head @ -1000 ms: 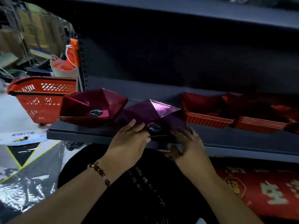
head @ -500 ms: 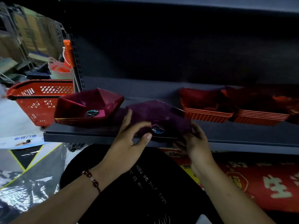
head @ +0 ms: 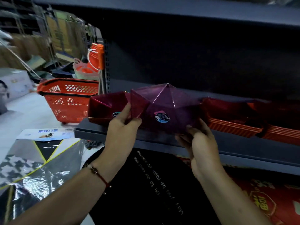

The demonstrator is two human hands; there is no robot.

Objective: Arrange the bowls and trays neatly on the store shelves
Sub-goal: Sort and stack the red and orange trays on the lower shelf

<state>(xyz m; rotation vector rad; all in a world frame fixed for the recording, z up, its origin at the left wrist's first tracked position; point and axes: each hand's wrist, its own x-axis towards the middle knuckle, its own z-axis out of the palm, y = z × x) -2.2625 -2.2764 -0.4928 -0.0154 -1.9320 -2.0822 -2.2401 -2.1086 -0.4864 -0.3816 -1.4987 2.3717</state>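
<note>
Head view has my left hand (head: 121, 132) and right hand (head: 200, 143) each pinching a side of the purple bowl (head: 165, 108) — raised just above the shelf (head: 243, 143) beside the red bowl (head: 105, 104) — presumably to nest or align it.

Translucent purple bowl (head: 168, 109) at centre, a dark red bowl (head: 105, 105) to its left. Orange-red ribbed trays (head: 233, 125) at right. Red lattice basket (head: 68, 101) with black rim, left. Dark grey shelf (head: 243, 146). Black-and-white houndstooth sheet (head: 17, 166), lower left.
</note>
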